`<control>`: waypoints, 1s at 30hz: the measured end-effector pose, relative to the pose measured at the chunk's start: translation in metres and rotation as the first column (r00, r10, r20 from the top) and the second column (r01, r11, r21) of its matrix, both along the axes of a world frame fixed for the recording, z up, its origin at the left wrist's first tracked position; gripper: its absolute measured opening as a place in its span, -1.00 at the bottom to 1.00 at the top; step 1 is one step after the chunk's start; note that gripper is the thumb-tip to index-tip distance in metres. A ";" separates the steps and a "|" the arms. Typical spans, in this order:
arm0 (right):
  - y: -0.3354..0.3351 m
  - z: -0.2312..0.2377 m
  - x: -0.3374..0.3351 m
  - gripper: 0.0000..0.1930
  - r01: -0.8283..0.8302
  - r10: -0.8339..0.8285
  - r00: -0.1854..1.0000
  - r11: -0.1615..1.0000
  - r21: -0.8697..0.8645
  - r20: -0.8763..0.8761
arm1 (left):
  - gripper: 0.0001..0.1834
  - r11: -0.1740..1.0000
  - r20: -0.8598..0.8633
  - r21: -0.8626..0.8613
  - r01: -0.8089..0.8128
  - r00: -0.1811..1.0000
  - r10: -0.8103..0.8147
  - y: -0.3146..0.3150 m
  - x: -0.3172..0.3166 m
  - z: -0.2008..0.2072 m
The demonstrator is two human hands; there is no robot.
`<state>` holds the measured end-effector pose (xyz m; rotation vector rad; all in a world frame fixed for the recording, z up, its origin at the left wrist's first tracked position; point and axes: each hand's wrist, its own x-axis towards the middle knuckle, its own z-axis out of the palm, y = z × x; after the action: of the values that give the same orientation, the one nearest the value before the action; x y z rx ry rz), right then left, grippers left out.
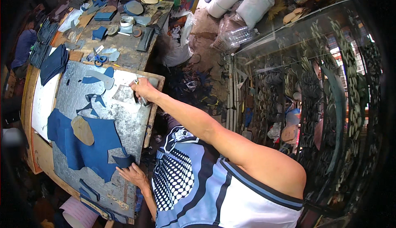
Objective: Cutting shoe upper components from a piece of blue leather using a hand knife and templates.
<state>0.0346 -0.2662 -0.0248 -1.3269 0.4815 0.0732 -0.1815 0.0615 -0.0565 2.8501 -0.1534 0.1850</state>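
My right hand (pixel 144 90) is closed around a slim metal tool (pixel 136 81), whose exact kind I cannot make out. It rests near the upper right corner of the grey work board (pixel 68 100), over a pale, worn patch. Lower down, my left hand (pixel 134 176) pinches the edge of a small dark blue piece (pixel 123 161). That piece lies against the notched edge of a large blue sheet of material (pixel 95 151). On the sheet sits an oval tan template (pixel 82 130). Several blue offcuts (pixel 95 100) lie above it, near a grey strap-shaped template (pixel 103 78) on blue material.
Blue-handled scissors (pixel 100 60), a tape roll (pixel 127 21) and scraps cover the adjoining bench. Folded dark blue material (pixel 54 64) is stacked at the board's far left corner. White sacks (pixel 255 3) stand on the floor beyond. A glass-topped rack (pixel 288 59) of hanging pieces fills the right side.
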 end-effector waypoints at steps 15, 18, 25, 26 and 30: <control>0.000 0.002 0.000 -0.87 -0.009 0.010 1.000 0.999 -0.046 0.013 | -0.61 0.999 0.086 0.048 0.021 0.996 -0.025 0.011 -0.002 -0.020; 0.001 -0.002 0.001 -0.85 -0.004 0.005 1.000 0.999 -0.051 0.019 | -0.62 0.997 0.050 0.069 0.019 0.999 -0.023 0.011 -0.002 -0.020; -0.001 0.004 -0.001 -0.85 -0.016 0.017 1.000 0.998 -0.059 0.012 | -0.55 0.999 0.104 0.032 0.006 0.994 -0.009 0.003 0.001 -0.013; 0.000 0.007 -0.001 -0.85 -0.020 0.021 1.000 0.998 -0.056 0.002 | -0.55 0.999 0.105 0.032 0.005 0.994 -0.009 0.004 0.001 -0.014; 0.001 0.006 -0.002 -0.85 -0.011 0.013 1.000 0.996 -0.089 0.028 | -0.56 0.991 0.069 0.134 0.015 0.997 -0.025 0.008 0.000 -0.015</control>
<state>0.0325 -0.2656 -0.0188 -1.4167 0.4568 0.0428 -0.1812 0.0695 -0.0716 2.9752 -0.2165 0.2822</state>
